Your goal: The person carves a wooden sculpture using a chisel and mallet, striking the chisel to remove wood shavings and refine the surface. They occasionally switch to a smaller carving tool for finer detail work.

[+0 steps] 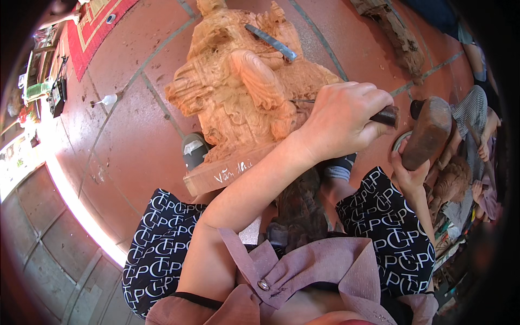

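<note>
An orange-brown wood carving (216,103) with folded drapery stands in front of me on a flat wooden base (230,172). My left hand (346,116) reaches across to its right side, closed around a chisel (385,116). The chisel's dark handle end sticks out past my fist, and its thin blade points left at the carved wood. Off to the right, my right hand (413,174) is closed on a wooden mallet (431,130), whose block head is raised near the chisel's handle end. A second, flat metal chisel (271,42) rests on the upper part of the carving.
Red tiles (130,130) cover the floor. A rough piece of wood (398,40) lies at the upper right. At the right edge, another person's hands (482,149) hold a tool beside another carving (452,181). A red patterned mat (97,32) is at the upper left.
</note>
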Available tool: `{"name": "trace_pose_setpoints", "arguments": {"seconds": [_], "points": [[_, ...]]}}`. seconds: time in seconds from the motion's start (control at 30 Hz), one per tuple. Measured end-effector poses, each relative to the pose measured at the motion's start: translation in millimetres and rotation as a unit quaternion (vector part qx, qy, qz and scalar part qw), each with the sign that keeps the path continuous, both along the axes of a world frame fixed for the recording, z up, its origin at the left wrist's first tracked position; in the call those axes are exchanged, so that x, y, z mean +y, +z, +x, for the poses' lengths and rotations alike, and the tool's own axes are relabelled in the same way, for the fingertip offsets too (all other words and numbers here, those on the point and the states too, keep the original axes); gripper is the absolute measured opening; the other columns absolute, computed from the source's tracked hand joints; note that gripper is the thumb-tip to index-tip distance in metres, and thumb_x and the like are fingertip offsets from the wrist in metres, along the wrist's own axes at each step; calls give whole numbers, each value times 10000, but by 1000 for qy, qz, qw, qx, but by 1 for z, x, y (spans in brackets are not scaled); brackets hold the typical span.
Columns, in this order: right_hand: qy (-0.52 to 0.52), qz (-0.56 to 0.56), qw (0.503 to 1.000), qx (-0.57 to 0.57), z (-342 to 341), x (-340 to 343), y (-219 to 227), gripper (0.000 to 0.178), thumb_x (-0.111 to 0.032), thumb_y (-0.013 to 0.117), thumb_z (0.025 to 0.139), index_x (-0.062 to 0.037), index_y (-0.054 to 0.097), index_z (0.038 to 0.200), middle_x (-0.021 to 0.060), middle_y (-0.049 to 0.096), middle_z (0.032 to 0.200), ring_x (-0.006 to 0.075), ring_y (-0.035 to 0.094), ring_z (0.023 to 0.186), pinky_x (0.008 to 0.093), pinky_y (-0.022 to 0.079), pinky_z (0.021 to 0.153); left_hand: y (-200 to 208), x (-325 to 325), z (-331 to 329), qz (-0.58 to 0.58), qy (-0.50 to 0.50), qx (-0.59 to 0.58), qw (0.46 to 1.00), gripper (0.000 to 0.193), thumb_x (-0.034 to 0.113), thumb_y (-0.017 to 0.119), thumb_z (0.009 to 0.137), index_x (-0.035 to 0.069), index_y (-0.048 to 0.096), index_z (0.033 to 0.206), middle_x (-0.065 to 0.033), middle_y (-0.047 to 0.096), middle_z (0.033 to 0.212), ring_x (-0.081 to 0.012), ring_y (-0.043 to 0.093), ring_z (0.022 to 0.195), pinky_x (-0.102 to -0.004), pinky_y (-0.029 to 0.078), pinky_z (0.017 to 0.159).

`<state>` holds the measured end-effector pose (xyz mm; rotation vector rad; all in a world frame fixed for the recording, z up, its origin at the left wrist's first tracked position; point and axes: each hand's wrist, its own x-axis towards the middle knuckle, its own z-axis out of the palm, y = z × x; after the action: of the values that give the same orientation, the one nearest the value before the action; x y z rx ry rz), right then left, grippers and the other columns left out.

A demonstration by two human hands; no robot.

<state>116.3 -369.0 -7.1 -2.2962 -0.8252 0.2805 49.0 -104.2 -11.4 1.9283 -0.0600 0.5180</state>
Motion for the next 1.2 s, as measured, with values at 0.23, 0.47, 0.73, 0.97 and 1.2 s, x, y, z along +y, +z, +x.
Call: {"name": "trace_pose_setpoints", "arguments": {"seconds": [0.23, 0.47, 0.73, 0.97, 1.2], "points": [[0, -7, 1000, 19, -4, 13, 7, 440, -38, 702, 746, -18, 513, 1143, 69, 572, 853, 174, 572, 765, 304, 484, 718, -1, 2, -2, 65, -6, -29, 997, 232, 179, 759, 661, 92, 599, 805, -75, 611, 747, -294, 621, 721, -393, 485, 599], [-43, 68, 993, 91, -7, 12, 4, 410, -17, 712, 732, -39, 523, 1095, 15, 549, 819, 101, 523, 722, 261, 444, 663, 6, -11, -5, 43, -41, -30, 998, 418, 431, 749, 733, 80, 630, 926, -96, 619, 804, -311, 628, 748, -387, 495, 627], [-68, 70, 989, 113, -10, 13, 6, 391, 21, 707, 731, -26, 526, 1074, 5, 542, 791, 92, 521, 712, 252, 441, 664, 1, 0, -4, 52, -69, 26, 996, 443, 438, 748, 737, 74, 657, 973, -99, 654, 876, -319, 642, 804, -392, 507, 669], [11, 106, 994, 31, -8, -3, -8, 421, 14, 714, 747, -7, 522, 1121, 30, 590, 849, 113, 573, 774, 265, 474, 739, -3, 3, 4, 31, -53, 33, 998, 365, 369, 724, 776, 61, 637, 950, -117, 651, 858, -328, 637, 830, -409, 496, 676], [-40, 142, 982, 117, -11, -8, -22, 459, -62, 715, 754, -27, 488, 1152, 66, 594, 815, 156, 590, 728, 293, 476, 682, -4, 2, 4, 38, -77, 36, 996, 339, 320, 708, 783, 54, 632, 979, -119, 653, 872, -331, 634, 848, -423, 490, 687]]}}
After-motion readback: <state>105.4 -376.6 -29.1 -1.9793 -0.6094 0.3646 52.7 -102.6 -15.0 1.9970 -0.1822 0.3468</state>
